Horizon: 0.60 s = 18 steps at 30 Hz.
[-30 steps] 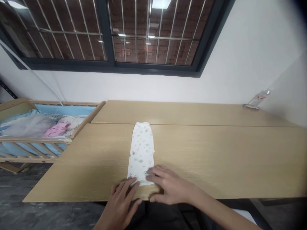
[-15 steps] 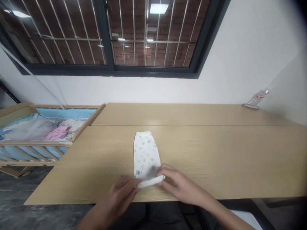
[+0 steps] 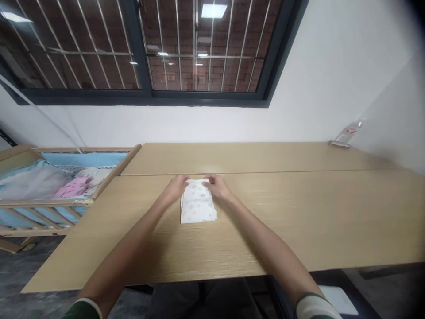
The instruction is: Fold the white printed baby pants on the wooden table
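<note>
A small white baby garment (image 3: 198,207) with a faint print lies folded in half on the wooden table (image 3: 299,221). Both my arms reach forward over it. My left hand (image 3: 176,185) pinches the far left corner of the cloth, fingers closed on it. At the far right corner my right hand (image 3: 215,185) grips the cloth the same way. The folded edge faces me and the gathered ends lie under my fingers at the far side.
A wooden crib (image 3: 49,195) with blue lining and pink and white clothes stands left of the table. A clear plastic bottle (image 3: 345,135) lies at the table's far right by the wall. A barred window (image 3: 149,48) runs above.
My hands lifted the near end of the long strip of cloth and carried it away from me to the far end, folding the garment in half.
</note>
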Each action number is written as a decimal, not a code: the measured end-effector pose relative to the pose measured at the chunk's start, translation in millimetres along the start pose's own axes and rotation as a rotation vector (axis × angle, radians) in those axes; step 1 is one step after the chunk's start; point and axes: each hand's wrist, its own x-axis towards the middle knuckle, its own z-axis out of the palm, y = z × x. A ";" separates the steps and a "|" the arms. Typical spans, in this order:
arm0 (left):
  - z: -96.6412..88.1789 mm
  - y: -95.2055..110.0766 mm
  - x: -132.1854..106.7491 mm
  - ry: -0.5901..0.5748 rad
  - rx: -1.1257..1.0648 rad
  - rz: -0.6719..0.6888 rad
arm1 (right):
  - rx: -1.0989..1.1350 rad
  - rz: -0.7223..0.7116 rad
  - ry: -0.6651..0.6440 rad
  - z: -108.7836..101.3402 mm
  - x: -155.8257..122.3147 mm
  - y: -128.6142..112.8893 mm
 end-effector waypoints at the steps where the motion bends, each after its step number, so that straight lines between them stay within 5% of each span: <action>1: 5.5 -1.7 4.5 0.001 0.023 -0.026 | -0.028 0.004 0.001 3.3 5.7 7.4; 7: 19.1 9.6 -2.4 0.057 0.192 -0.098 | -0.187 0.013 -0.010 12.6 17.4 32.0; 13: 53.9 66.5 -94.6 0.119 0.391 -0.026 | -0.347 -0.158 0.044 6.6 -0.9 1.6; 18: 107.8 82.7 -152.9 0.258 0.469 -0.062 | -0.507 -0.496 -0.355 16.0 -52.8 -60.2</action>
